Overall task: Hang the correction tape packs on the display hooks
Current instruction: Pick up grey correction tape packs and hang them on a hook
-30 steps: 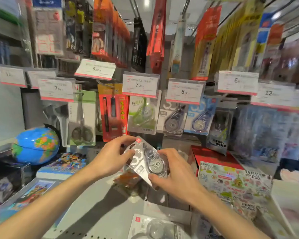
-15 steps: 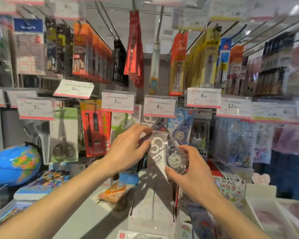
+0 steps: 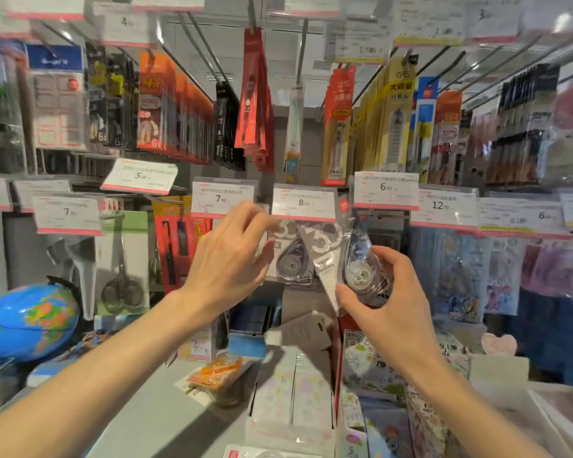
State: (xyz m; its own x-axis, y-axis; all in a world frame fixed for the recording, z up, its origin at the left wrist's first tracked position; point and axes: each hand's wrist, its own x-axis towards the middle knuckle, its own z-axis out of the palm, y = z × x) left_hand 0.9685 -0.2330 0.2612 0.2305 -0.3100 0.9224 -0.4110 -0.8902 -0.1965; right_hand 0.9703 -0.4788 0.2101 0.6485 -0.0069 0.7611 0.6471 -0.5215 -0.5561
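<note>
My right hand grips a grey correction tape pack by its lower end, its clear blister facing right. The pack is raised and tilted, with its top edge just under the white "8" price tag at the tip of a display hook. My left hand is lifted beside it, fingers spread near the pack's upper left corner; whether they touch it I cannot tell. Another grey correction tape pack hangs on that hook behind. One more pack lies at the bottom edge of the counter.
Price tags line the hook row: "7.90" to the left, "6" to the right. Scissors and a red pack hang left. A globe stands on the grey counter, with an orange tape pack and boxed stationery.
Both hands have risen with the pack from above the counter to the hook row. The pack now sits just under the "8" tag, and the view has tilted upward.
</note>
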